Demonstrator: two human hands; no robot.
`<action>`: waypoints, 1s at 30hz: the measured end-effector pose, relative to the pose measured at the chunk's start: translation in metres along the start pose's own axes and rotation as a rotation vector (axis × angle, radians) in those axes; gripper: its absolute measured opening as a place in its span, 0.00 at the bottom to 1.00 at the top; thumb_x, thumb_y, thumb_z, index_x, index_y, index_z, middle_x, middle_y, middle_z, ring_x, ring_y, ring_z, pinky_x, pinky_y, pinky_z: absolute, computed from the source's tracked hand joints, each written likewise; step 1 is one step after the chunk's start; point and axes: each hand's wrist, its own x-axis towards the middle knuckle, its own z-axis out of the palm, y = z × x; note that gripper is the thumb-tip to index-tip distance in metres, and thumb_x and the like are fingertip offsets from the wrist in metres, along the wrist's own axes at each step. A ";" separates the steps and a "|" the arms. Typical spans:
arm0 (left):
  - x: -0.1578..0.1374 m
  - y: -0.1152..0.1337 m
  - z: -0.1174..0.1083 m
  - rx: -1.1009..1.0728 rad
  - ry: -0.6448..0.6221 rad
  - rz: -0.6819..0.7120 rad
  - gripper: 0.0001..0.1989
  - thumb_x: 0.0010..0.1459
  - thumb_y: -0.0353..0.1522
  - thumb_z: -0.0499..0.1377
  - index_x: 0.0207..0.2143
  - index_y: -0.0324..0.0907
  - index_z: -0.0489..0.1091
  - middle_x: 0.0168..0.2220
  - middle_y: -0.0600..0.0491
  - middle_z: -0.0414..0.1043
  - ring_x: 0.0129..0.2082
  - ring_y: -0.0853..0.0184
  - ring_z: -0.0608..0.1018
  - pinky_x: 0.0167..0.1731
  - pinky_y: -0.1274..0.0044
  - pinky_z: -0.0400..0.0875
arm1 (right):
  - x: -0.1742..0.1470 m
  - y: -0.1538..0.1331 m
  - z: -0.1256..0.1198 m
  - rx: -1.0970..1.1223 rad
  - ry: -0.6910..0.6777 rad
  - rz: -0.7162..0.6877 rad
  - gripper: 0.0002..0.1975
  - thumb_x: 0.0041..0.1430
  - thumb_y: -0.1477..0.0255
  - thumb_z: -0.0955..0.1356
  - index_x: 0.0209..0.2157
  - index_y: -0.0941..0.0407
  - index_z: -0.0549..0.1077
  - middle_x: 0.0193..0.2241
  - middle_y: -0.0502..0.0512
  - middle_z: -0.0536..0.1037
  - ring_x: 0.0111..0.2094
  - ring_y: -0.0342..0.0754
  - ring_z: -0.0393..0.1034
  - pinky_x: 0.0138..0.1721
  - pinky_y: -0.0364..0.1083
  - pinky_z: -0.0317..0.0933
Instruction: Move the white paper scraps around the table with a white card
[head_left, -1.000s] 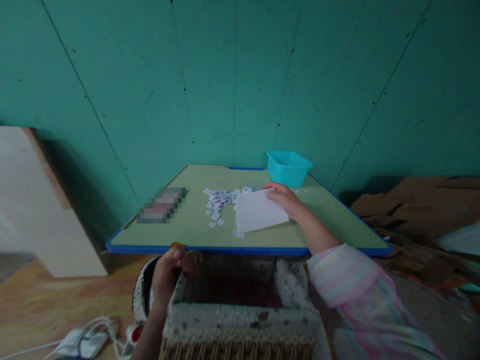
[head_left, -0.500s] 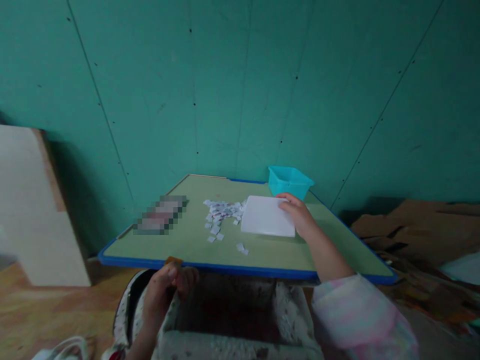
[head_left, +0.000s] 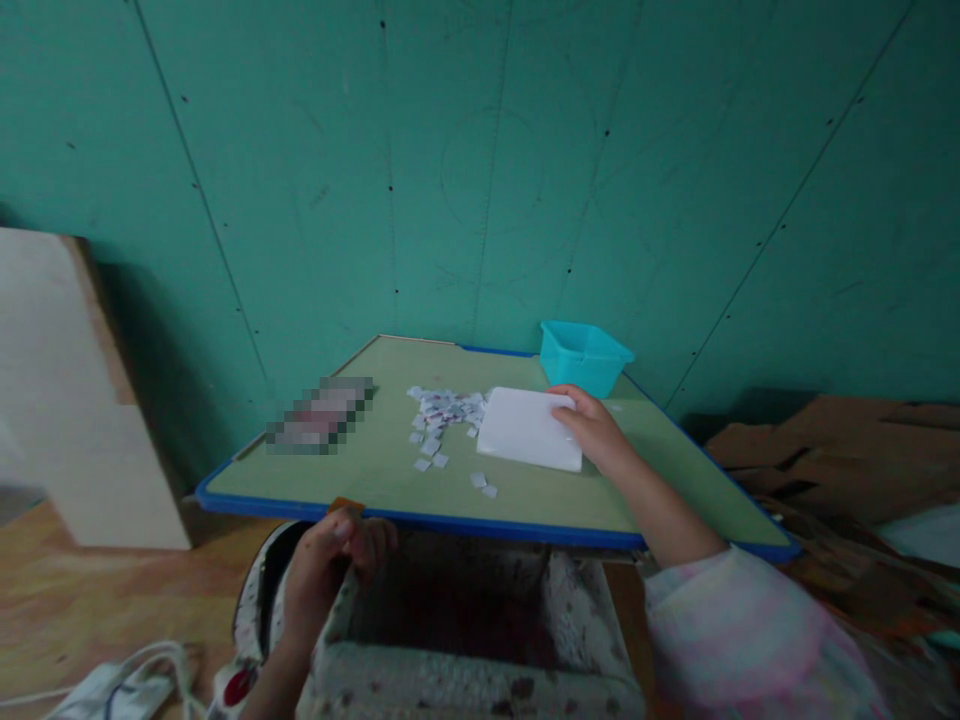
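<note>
My right hand [head_left: 589, 425] grips the right edge of a flat white rectangular sheet [head_left: 525, 430], thumb on top. The sheet is low over the table, its left edge beside a loose pile of small white paper squares [head_left: 448, 407]. Two squares lie apart in front of it. My left hand [head_left: 337, 550] is closed at the table's front edge, above the left rim of a speckled open bin [head_left: 480, 680]. A small orange-brown piece [head_left: 346, 505] shows at its fingers; most of it is hidden.
The pale green table [head_left: 315, 490] has a blue edge. A turquoise basket [head_left: 585, 358] stands at its back right; a pixelated flat item [head_left: 321, 415] lies at left. A white panel [head_left: 82, 400] leans at left. Cardboard [head_left: 810, 450] lies at right, white cables [head_left: 157, 665] on the floor.
The white sheet has tilted slightly and shifted a little left toward the paper squares, still in my right hand. My left hand keeps its place. The camera view has shifted slightly.
</note>
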 end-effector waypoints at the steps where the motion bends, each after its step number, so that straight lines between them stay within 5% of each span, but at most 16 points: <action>1: 0.000 -0.001 0.001 -0.005 0.003 0.013 0.15 0.57 0.34 0.58 0.18 0.42 0.70 0.10 0.55 0.68 0.13 0.67 0.68 0.22 0.73 0.63 | 0.000 0.000 -0.001 0.006 0.003 -0.001 0.19 0.43 0.66 0.65 0.40 0.53 0.72 0.28 0.49 0.74 0.28 0.47 0.66 0.27 0.44 0.57; 30: 0.002 0.007 0.017 -0.053 0.113 -0.002 0.16 0.50 0.36 0.63 0.13 0.41 0.71 0.08 0.55 0.67 0.12 0.69 0.68 0.21 0.75 0.67 | -0.028 -0.029 -0.001 -0.178 -0.028 -0.136 0.17 0.49 0.68 0.64 0.42 0.54 0.72 0.34 0.52 0.77 0.31 0.49 0.68 0.33 0.46 0.60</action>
